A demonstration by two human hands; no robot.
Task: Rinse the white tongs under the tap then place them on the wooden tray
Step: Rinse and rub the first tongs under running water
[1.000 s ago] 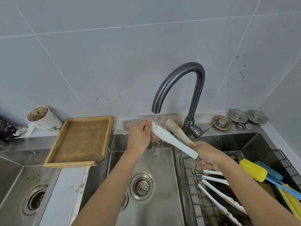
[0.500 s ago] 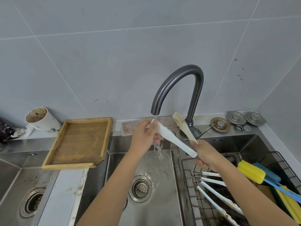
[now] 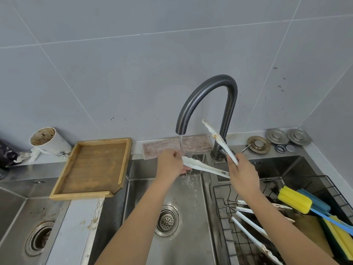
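The white tongs (image 3: pixel 205 167) are spread wide over the sink (image 3: pixel 191 236): the right hand (image 3: pixel 242 172) has its grip closed on the hinge end, and the left hand (image 3: pixel 170 165) pinches the lower arm's tip under the stream from the tap (image 3: pixel 208 98). The upper arm points up beside the tap neck (brown stains remain on it). Wet plastic could slip from either grip into the sink, or that stained arm could go unrinsed. The wooden tray (image 3: pixel 93 169) waits at the sink's left edge.

Matt dark metal tap (image 3: pixel 208 96), glossy wet steel sink (image 3: pixel 191 236), smooth white plastic tongs (image 3: pixel 202 166), grainy wooden tray (image 3: pixel 91 167)
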